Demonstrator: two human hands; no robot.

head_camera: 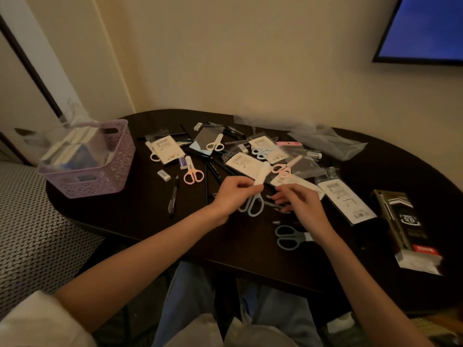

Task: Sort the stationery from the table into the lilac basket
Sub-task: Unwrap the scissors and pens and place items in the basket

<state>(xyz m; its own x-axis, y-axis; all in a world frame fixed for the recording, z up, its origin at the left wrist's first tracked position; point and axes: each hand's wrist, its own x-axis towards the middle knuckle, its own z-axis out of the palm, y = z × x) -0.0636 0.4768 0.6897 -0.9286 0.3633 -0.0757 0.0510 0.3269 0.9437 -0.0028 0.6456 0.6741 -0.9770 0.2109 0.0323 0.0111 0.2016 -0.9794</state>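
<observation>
The lilac basket [115, 166] stands at the table's left end with boxes and packets inside. My left hand [233, 194] pinches a pair of pale blue scissors [253, 205] by their white blade cover, handles hanging down over the table. My right hand [300, 206] hovers just right of them, fingers loosely curled, holding nothing that I can make out. Pink scissors [193, 174], white scissors [215, 144], grey scissors [288, 237], a black pen [173, 196], erasers [164, 175] and plastic packets [165, 149] lie scattered across the dark table [140, 221].
A black pen box [403, 226] lies at the table's right edge. Empty clear bags [330, 141] sit at the back by the wall. A woven-pattern seat [32, 234] is to the left of the table. A screen [426, 28] hangs on the wall at upper right.
</observation>
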